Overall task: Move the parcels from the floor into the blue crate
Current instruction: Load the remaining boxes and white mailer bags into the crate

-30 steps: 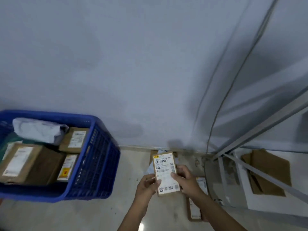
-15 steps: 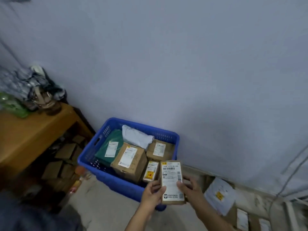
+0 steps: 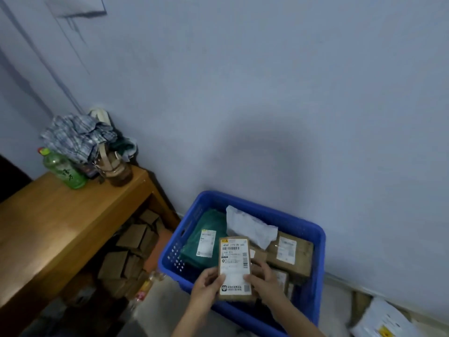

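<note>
The small brown parcel [image 3: 234,268] is a flat cardboard box with a white shipping label and barcode on its face. It is held upright above the near edge of the blue crate [image 3: 313,263], label toward the camera. The crate is of blue plastic with perforated walls and stands on the floor against the wall. Inside it lie a green bag parcel [image 3: 206,242], a white soft parcel [image 3: 250,227] and a brown box [image 3: 291,251]. One white parcel [image 3: 384,322] lies on the floor at right.
</note>
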Motion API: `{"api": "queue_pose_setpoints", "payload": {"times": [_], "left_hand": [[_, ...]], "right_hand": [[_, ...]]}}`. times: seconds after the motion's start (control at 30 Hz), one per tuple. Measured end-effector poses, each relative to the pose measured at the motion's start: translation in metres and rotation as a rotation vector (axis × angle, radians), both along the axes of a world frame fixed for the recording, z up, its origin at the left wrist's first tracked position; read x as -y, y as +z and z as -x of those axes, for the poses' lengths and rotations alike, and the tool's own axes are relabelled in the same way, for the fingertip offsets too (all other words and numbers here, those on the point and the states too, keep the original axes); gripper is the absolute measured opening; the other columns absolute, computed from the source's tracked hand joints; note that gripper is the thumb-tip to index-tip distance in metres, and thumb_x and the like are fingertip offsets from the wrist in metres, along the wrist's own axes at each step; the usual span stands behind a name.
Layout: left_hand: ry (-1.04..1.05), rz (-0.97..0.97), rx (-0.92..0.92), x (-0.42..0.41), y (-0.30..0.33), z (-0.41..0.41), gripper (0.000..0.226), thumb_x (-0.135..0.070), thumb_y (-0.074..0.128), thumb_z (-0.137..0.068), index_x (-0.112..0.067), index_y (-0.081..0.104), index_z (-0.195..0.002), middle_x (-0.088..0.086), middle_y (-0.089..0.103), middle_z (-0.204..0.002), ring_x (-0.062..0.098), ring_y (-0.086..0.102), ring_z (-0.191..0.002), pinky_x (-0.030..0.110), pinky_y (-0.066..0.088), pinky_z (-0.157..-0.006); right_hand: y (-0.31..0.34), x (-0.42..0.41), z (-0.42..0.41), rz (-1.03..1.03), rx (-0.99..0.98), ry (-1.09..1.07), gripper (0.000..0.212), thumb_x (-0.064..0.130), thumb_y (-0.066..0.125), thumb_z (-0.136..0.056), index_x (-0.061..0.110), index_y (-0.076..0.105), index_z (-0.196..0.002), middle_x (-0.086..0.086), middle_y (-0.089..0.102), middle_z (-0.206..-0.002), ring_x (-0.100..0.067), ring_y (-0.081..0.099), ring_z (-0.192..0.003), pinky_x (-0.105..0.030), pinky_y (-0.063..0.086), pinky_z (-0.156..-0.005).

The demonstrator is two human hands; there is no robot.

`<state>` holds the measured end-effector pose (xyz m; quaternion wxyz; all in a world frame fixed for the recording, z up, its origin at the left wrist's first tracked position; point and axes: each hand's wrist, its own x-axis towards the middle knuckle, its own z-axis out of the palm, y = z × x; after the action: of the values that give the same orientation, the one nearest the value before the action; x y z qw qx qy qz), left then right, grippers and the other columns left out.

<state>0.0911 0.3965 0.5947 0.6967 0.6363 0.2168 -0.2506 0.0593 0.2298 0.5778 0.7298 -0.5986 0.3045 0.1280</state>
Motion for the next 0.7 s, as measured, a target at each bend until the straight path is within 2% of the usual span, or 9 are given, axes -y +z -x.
{"api": "queue_pose_setpoints", "payload": {"times": [0.07, 0.17, 0.23, 0.3, 0.4, 0.5, 0.57, 0.7], "left_hand": [[0.002, -0.055, 0.001, -0.018, -0.009, -0.044, 0.020, -0.002, 0.065, -0.085, -0.007, 0.061, -0.104, 0.015, 0.068, -0.105, 0.027, 0.067, -0.088, 0.033, 0.058, -0.066], [-0.005, -0.075, -0.071, -0.038, -0.021, -0.104, 0.037, -0.010, 0.069, -0.085, -0.010, 0.054, -0.119, 0.011, 0.067, -0.113, 0.031, 0.066, -0.100, 0.048, 0.054, -0.088], [0.020, -0.107, -0.140, -0.044, -0.028, -0.134, 0.038, -0.016, 0.070, -0.085, -0.013, 0.052, -0.118, 0.008, 0.065, -0.114, 0.030, 0.063, -0.103, 0.050, 0.050, -0.094], [0.054, -0.127, -0.229, -0.047, -0.032, -0.155, 0.028, -0.020, 0.068, -0.087, -0.013, 0.054, -0.110, 0.008, 0.064, -0.104, 0.026, 0.061, -0.096, 0.041, 0.050, -0.087], [0.067, -0.112, -0.343, -0.055, -0.056, -0.180, 0.024, -0.017, 0.068, -0.087, -0.001, 0.063, -0.103, 0.013, 0.065, -0.085, 0.024, 0.059, -0.075, 0.030, 0.050, -0.064], [0.063, -0.032, -0.430, -0.059, -0.090, -0.211, 0.025, -0.009, 0.065, -0.087, 0.004, 0.063, -0.109, 0.017, 0.068, -0.096, 0.030, 0.063, -0.085, 0.035, 0.051, -0.066], [0.060, -0.017, -0.470, -0.061, -0.122, -0.233, 0.027, -0.004, 0.061, -0.089, 0.004, 0.059, -0.115, 0.020, 0.068, -0.102, 0.033, 0.063, -0.091, 0.037, 0.053, -0.069], [0.043, -0.020, -0.532, -0.061, -0.189, -0.280, 0.024, -0.001, 0.055, -0.092, 0.006, 0.057, -0.115, 0.022, 0.066, -0.098, 0.034, 0.063, -0.087, 0.037, 0.057, -0.061]], "right_hand": [[-0.009, -0.018, -0.043, -0.011, -0.013, -0.002, 0.044, 0.001, 0.066, -0.083, 0.022, 0.054, -0.120, -0.009, 0.069, -0.110, -0.025, 0.069, -0.096, -0.044, 0.058, -0.085], [-0.019, -0.043, -0.105, -0.032, -0.022, 0.021, 0.046, 0.005, 0.067, -0.084, 0.024, 0.052, -0.123, -0.005, 0.067, -0.114, -0.021, 0.067, -0.100, -0.041, 0.057, -0.087], [-0.026, -0.057, -0.140, 0.000, -0.044, 0.016, 0.048, 0.011, 0.068, -0.084, 0.026, 0.048, -0.125, -0.002, 0.063, -0.120, -0.019, 0.064, -0.104, -0.038, 0.055, -0.091], [-0.035, -0.067, -0.166, 0.036, -0.083, 0.012, 0.048, 0.014, 0.068, -0.085, 0.028, 0.045, -0.125, -0.002, 0.060, -0.122, -0.019, 0.061, -0.107, -0.035, 0.052, -0.093], [-0.055, -0.080, -0.196, 0.119, -0.152, -0.002, 0.049, 0.017, 0.069, -0.084, 0.029, 0.043, -0.124, -0.005, 0.059, -0.125, -0.021, 0.058, -0.109, -0.035, 0.049, -0.096], [-0.088, -0.090, -0.222, 0.133, -0.208, 0.004, 0.047, 0.017, 0.064, -0.089, 0.025, 0.040, -0.128, 0.001, 0.057, -0.115, -0.015, 0.053, -0.098, -0.022, 0.043, -0.081], [-0.115, -0.096, -0.237, 0.144, -0.243, -0.022, 0.048, 0.015, 0.064, -0.089, 0.023, 0.040, -0.129, 0.001, 0.058, -0.113, -0.014, 0.054, -0.096, -0.019, 0.042, -0.074], [-0.179, -0.110, -0.274, 0.168, -0.279, -0.120, 0.054, 0.010, 0.065, -0.086, 0.017, 0.040, -0.134, -0.005, 0.062, -0.124, -0.018, 0.060, -0.102, -0.023, 0.052, -0.082]]}}
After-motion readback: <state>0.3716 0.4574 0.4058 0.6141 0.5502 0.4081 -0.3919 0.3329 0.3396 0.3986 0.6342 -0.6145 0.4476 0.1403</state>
